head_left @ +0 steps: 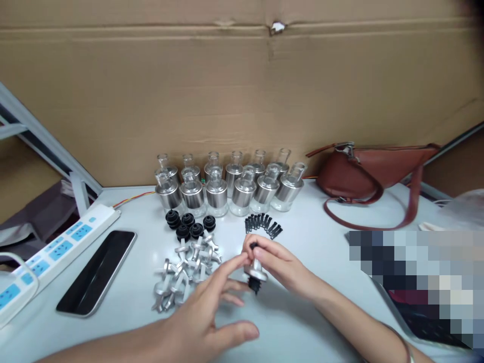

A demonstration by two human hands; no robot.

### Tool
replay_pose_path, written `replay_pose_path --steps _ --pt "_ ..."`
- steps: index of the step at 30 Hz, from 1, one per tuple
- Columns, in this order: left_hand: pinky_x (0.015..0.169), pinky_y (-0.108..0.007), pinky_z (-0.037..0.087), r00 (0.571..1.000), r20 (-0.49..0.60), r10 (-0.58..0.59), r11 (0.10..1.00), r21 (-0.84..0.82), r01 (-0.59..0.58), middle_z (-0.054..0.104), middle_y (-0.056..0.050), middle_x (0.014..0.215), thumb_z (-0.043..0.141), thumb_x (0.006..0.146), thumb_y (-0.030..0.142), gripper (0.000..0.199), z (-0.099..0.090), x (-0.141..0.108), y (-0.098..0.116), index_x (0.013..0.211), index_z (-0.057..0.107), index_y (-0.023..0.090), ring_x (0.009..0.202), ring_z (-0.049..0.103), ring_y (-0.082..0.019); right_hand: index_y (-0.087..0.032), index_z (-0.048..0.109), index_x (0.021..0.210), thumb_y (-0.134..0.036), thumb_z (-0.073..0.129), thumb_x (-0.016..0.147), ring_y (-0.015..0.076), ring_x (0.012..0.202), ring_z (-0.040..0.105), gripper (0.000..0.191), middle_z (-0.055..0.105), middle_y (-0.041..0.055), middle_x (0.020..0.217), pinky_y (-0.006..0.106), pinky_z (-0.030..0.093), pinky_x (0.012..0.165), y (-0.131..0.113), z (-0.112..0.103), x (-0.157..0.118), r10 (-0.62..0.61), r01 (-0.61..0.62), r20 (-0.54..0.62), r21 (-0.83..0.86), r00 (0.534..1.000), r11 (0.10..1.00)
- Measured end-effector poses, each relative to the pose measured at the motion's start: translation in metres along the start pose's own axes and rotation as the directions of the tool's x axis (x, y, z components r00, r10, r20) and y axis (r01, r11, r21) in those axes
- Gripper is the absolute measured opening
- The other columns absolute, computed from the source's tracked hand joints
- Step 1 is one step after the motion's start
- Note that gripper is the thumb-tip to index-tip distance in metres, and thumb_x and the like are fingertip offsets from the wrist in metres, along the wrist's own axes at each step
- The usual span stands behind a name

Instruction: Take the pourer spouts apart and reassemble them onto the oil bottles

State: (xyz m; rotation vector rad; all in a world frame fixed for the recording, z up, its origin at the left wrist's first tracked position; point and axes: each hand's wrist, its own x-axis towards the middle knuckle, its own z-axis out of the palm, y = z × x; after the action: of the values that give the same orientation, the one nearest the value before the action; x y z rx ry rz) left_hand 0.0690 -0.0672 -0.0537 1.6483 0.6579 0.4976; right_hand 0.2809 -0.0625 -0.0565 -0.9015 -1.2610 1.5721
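My right hand [274,257] grips a bottle pourer [256,273], its silver flange in the middle and its black ribbed stopper pointing down. A small black tip shows between the thumb and fingers. My left hand [212,307] is open, thumb apart, with its index fingertip close to the right fingers; whether they touch I cannot tell. Left of the pourer lies a pile of silver pourer parts [181,277]. Behind that pile stand several black ribbed stoppers [183,232]. Small black tube-like pieces [262,222] lie in an arc beyond my right hand.
Two rows of glass bottles [217,194] with metal bands stand against the cardboard wall [189,91]. A phone [98,272] and a power strip [56,252] lie at left. A brown bag [359,174] sits at back right, with a pixelated area in front of it.
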Motion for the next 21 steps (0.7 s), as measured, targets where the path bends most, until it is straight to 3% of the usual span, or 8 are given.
replay_pose_path --steps 3,6,7,8,11,14,18,21 --pt "0.088 -0.036 0.051 0.925 -0.178 0.335 0.897 0.359 -0.256 0.046 -0.007 0.142 0.057 0.092 0.026 0.042 -0.035 0.019 0.018 0.131 0.046 0.037 0.119 0.054 -0.026 -0.018 0.053 0.076 -0.054 0.062 0.086 0.0135 0.069 0.055 0.038 0.052 -0.0004 0.075 0.027 0.047 0.065 -0.004 -0.001 0.002 -0.041 0.057 -0.122 0.132 0.992 0.99" --pt "0.094 -0.04 0.046 0.554 -0.541 0.633 0.74 0.632 -0.229 0.048 -0.009 0.134 0.064 0.085 0.025 0.045 -0.084 0.043 0.02 0.127 0.048 0.028 0.124 0.048 -0.028 -0.019 0.053 0.077 -0.049 0.067 0.083 0.0124 0.063 0.059 0.034 0.053 -0.0008 0.079 0.026 0.047 0.057 -0.01 -0.002 0.003 -0.028 0.065 -0.172 0.213 0.985 0.975" --pt "0.095 -0.041 0.045 0.465 -0.615 0.637 0.744 0.649 -0.162 0.046 -0.01 0.135 0.066 0.083 0.027 0.049 -0.1 0.05 0.016 0.128 0.046 0.026 0.124 0.048 -0.028 -0.019 0.054 0.078 -0.048 0.068 0.082 0.0118 0.061 0.059 0.033 0.053 -0.0009 0.081 0.024 0.046 0.053 -0.011 -0.002 0.003 -0.027 0.068 -0.185 0.22 0.982 0.973" --pt "0.094 -0.041 0.046 0.438 -0.674 0.595 0.776 0.624 -0.092 0.046 -0.011 0.134 0.066 0.082 0.03 0.052 -0.116 0.057 0.012 0.129 0.044 0.025 0.124 0.048 -0.028 -0.019 0.055 0.079 -0.047 0.07 0.082 0.0114 0.06 0.059 0.032 0.054 -0.0009 0.081 0.023 0.044 0.05 -0.011 -0.002 0.004 -0.029 0.073 -0.198 0.219 0.98 0.973" --pt "0.091 -0.043 0.046 0.486 -0.726 0.486 0.81 0.583 0.063 0.049 -0.015 0.129 0.066 0.079 0.036 0.052 -0.15 0.07 -0.005 0.124 0.046 0.018 0.122 0.048 -0.031 -0.018 0.059 0.079 -0.046 0.071 0.081 0.0105 0.061 0.057 0.031 0.055 -0.0003 0.078 0.022 0.041 0.05 -0.008 -0.002 0.005 -0.059 0.103 -0.23 0.186 0.971 0.977" --pt "0.086 -0.041 0.047 0.516 -0.73 0.448 0.833 0.55 0.055 0.056 -0.014 0.12 0.062 0.08 0.037 0.048 -0.164 0.078 -0.017 0.121 0.047 0.017 0.116 0.053 -0.031 -0.017 0.062 0.08 -0.046 0.068 0.084 0.0111 0.065 0.054 0.029 0.056 0.0013 0.078 0.023 0.041 0.055 -0.005 -0.002 0.006 -0.116 0.158 -0.256 0.15 0.96 0.976" --pt "0.088 -0.041 0.048 0.512 -0.729 0.454 0.854 0.52 -0.016 0.064 -0.009 0.106 0.061 0.081 0.036 0.035 -0.164 0.085 -0.025 0.109 0.052 0.018 0.104 0.061 -0.027 -0.02 0.063 0.091 -0.04 0.071 0.08 0.0143 0.072 0.054 0.024 0.056 0.003 0.089 0.027 0.043 0.061 -0.003 -0.004 0.006 -0.201 0.24 -0.315 0.089 0.928 0.967" --pt "0.089 -0.04 0.048 0.454 -0.751 0.479 0.862 0.501 -0.082 0.064 -0.006 0.098 0.063 0.081 0.037 0.031 -0.161 0.084 -0.025 0.103 0.052 0.018 0.096 0.063 -0.024 -0.026 0.058 0.111 -0.037 0.07 0.08 0.0169 0.081 0.056 0.035 0.053 0.0034 0.099 0.03 0.047 0.068 -0.001 -0.006 0.006 -0.298 0.296 -0.418 -0.072 0.858 0.953"
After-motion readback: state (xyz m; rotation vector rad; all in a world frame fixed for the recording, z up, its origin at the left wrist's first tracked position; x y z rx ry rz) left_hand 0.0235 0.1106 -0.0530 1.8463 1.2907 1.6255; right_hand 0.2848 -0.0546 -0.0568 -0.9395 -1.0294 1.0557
